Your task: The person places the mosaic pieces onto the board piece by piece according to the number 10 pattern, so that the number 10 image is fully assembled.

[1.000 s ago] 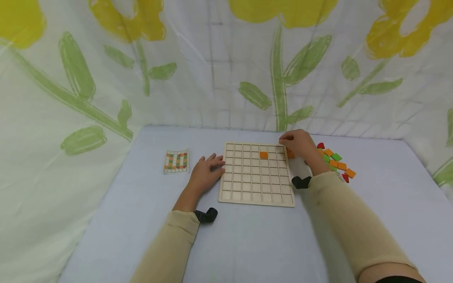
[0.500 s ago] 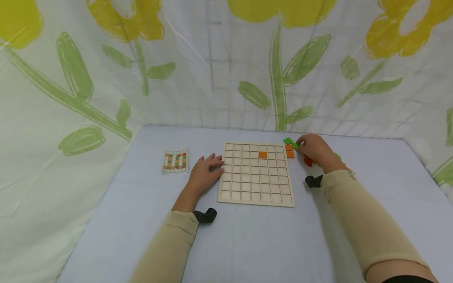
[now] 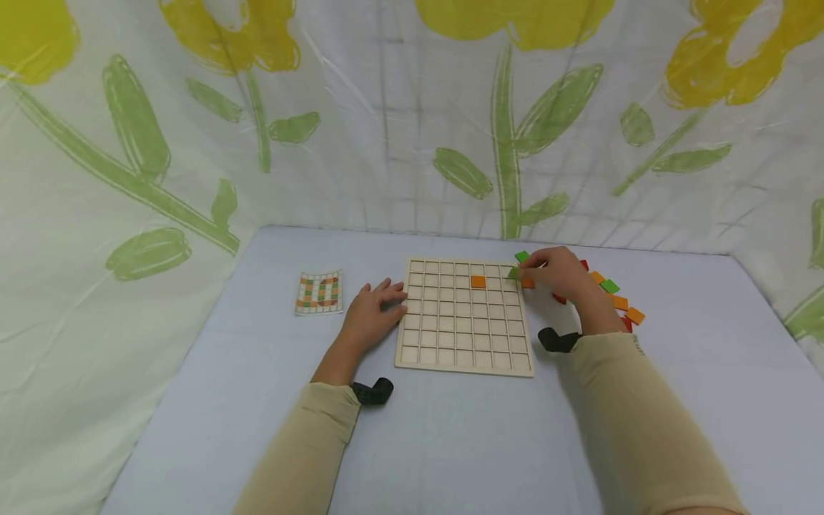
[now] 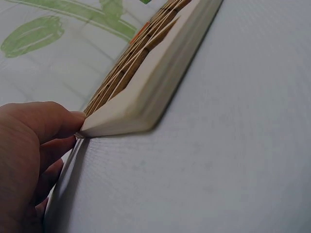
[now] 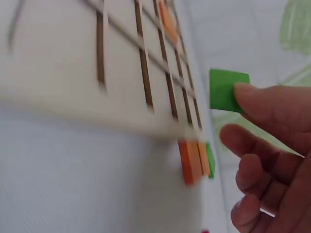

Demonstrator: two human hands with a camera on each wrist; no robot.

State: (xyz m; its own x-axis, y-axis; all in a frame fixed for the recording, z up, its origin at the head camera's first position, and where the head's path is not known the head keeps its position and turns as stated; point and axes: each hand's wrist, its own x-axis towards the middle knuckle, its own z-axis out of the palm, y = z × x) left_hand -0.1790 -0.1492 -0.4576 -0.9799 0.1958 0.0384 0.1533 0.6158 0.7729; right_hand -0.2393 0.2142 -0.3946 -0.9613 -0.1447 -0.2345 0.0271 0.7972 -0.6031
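Note:
A wooden grid board (image 3: pixel 463 318) lies on the table with one orange tile (image 3: pixel 478 282) in a cell of its upper part. My left hand (image 3: pixel 375 312) rests against the board's left edge, its fingers loosely spread. In the left wrist view the thumb (image 4: pixel 58 119) touches that edge. Over the board's upper right corner, my right hand (image 3: pixel 558 272) pinches a green square tile (image 5: pixel 227 90) between thumb and fingers. The right wrist view shows the tile raised above the board. Beside the board's right edge lie orange tiles (image 5: pixel 191 160), partly covered by my hand in the head view.
Left of the board lies a small pattern card (image 3: pixel 319 292) with a coloured grid. Another green tile (image 3: pixel 521 256) sits just past the board's upper right corner. Several loose orange, green and red pieces (image 3: pixel 620 302) are scattered to the right, partly behind my right arm.
My right hand went right from the board's corner to the loose pieces, then came back left with a green tile pinched in its fingers. The left hand has stayed at the board's edge.

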